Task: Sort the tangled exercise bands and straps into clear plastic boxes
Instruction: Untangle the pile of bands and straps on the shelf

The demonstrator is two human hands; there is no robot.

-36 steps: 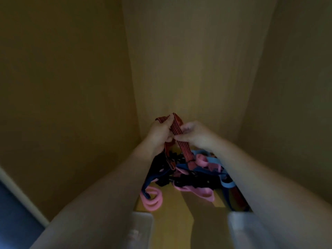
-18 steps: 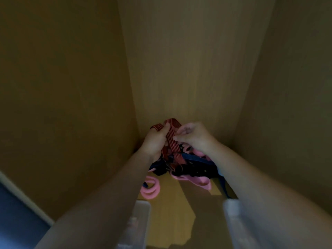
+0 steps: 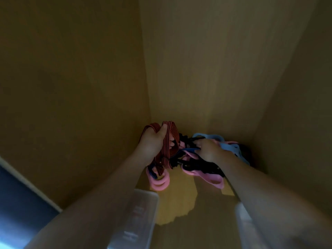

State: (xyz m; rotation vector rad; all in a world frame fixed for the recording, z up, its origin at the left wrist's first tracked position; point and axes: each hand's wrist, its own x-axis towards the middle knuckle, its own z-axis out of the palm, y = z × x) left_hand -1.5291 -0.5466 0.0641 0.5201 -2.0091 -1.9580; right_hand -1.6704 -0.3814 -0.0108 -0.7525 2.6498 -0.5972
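Observation:
A tangle of bands and straps [image 3: 195,164] lies at the back of a wooden cupboard floor, with pink, light blue, dark blue and black pieces. My left hand [image 3: 152,142] grips a red strap with black stripes [image 3: 169,139], lifted a little from the pile, its lower loops still in the tangle. My right hand [image 3: 208,150] reaches into the pile to the right, fingers curled round the dark straps next to a light blue band [image 3: 228,146]. A pink band [image 3: 159,183] hangs out at the front left. Two clear plastic boxes [image 3: 142,220] [image 3: 242,221] stand near me, under my forearms.
Wooden cupboard walls close in on the left [image 3: 80,87], back [image 3: 206,60] and right [image 3: 296,123]. The lit wooden floor [image 3: 177,200] shows between the two boxes. A dark floor with a pale skirting strip [image 3: 27,182] lies outside at the lower left.
My right hand has let go of the red striped strap and moved right and down into the pile. My left hand still holds the red strap. The light blue band is now uncovered.

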